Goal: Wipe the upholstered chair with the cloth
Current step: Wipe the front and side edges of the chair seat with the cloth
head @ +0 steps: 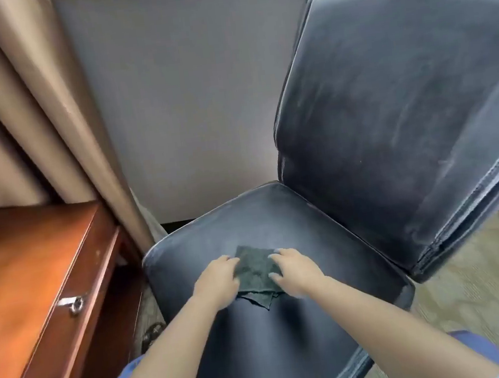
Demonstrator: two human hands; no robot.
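Both hands, left [216, 281] & right [294, 269], press folded cloth [256, 270] flat on chair [277, 223] seat w/ spread fingers; long, even, overlapping strokes advised.

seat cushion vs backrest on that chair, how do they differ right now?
The seat cushion lies flat, while the backrest stands tilted upward behind it. The seat cushion carries the dark cloth, with the left hand and right hand on the cloth's two sides; the backrest has nothing on it. The backrest shows more pale streaks. Both have the same dark blue-grey upholstery.
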